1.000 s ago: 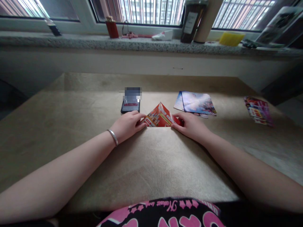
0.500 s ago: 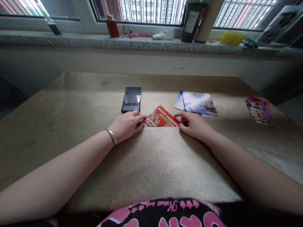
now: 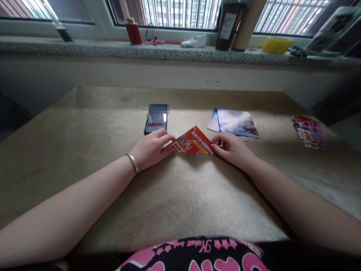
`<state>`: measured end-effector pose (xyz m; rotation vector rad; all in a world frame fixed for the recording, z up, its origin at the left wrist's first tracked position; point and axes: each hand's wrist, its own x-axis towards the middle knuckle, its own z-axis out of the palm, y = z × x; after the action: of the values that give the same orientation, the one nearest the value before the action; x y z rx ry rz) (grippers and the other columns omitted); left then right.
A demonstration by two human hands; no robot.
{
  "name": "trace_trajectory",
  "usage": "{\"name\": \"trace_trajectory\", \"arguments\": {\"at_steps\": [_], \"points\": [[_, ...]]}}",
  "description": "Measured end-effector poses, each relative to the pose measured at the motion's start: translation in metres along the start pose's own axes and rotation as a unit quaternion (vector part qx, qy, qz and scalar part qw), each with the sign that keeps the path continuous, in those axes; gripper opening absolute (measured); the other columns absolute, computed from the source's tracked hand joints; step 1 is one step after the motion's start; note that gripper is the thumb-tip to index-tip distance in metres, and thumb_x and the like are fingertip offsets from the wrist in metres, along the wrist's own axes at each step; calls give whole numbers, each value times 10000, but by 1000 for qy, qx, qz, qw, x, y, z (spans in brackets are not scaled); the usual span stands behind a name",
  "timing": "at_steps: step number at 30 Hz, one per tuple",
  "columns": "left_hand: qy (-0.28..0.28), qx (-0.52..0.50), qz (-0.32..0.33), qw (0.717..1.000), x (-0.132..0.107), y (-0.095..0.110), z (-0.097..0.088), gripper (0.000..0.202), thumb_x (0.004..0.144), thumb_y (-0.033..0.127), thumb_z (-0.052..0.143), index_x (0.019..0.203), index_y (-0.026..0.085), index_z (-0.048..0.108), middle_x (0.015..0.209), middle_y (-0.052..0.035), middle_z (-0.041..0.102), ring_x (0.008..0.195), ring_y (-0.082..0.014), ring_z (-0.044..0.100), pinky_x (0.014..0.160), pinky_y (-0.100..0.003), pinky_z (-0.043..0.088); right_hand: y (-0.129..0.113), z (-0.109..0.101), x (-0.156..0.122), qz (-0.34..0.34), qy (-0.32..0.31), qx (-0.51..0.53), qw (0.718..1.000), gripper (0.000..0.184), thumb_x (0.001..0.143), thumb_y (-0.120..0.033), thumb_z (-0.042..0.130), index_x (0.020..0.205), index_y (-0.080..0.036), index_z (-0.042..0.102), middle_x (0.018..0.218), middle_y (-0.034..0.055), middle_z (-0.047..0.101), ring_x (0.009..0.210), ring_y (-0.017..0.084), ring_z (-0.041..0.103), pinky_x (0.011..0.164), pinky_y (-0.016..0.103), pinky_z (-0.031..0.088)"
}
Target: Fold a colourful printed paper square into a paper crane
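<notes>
A red printed paper leaflet [image 3: 194, 143], folded to a triangle with its tip pointing away from me, is between my hands. My left hand [image 3: 154, 147] pinches its left corner between thumb and fingers. At the right corner, my right hand [image 3: 231, 147] grips the paper the same way. The near edge looks slightly raised off the table, with a shadow beneath it. Just beyond my left hand lies a phone [image 3: 156, 122] with its screen lit. Behind my right hand is a small pile of blue-purple printed sheets [image 3: 237, 122].
Farther right on the table [image 3: 180, 203] lies a stack of colourful printed leaflets [image 3: 308, 132]. Along the stone windowsill [image 3: 175, 52] stand a red lighter-like object [image 3: 133, 33], a dark bottle [image 3: 229, 28] and a yellow sponge-like block [image 3: 277, 45].
The folded leaflet has lifted slightly and turned, its tip shifting a little right. Both hands have changed their hold at its corners. Phone and other sheets stay put.
</notes>
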<state>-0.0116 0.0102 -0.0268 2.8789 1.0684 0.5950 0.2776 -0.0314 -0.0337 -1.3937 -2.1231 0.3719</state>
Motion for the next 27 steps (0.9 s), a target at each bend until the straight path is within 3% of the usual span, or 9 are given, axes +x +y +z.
{"name": "trace_trajectory", "arguments": {"at_steps": [5,12,18,23,27], "points": [[44,23,48,998,1,-2,-1,185,891,255,494,956,173,646,786,-32,592,656,-120,507,617,-234,407,-4,-3,-2,-118,27,-4,993,76,822,-187,548,815,-212,620,837,40,697,795,173,626,749,314,467],[50,65,84,993,0,-2,-4,179,877,229,499,915,221,673,893,-44,628,772,-154,539,717,-288,425,-7,-8,-2,-194,22,0,981,69,825,-186,573,797,-223,623,906,44,721,844,171,648,795,333,496],[3,42,110,993,0,-2,-1,266,887,166,451,1000,249,677,951,-47,643,849,-155,554,776,-294,445,-7,-7,-2,-223,-46,2,974,105,820,-181,552,781,-223,641,885,35,714,825,156,639,753,313,509],[-39,28,142,989,1,2,-2,290,916,261,473,1167,261,619,1001,-58,647,866,-171,557,785,-306,466,-5,-7,-3,-231,-85,-39,968,117,831,-188,545,830,-214,659,912,43,710,847,167,635,759,315,508],[-60,24,160,985,2,6,-6,286,928,319,479,1178,268,609,1047,-64,648,931,-188,567,826,-329,470,-6,-8,-2,-240,-108,-60,963,139,840,-196,540,886,-220,669,949,47,704,893,178,619,792,331,502]]}}
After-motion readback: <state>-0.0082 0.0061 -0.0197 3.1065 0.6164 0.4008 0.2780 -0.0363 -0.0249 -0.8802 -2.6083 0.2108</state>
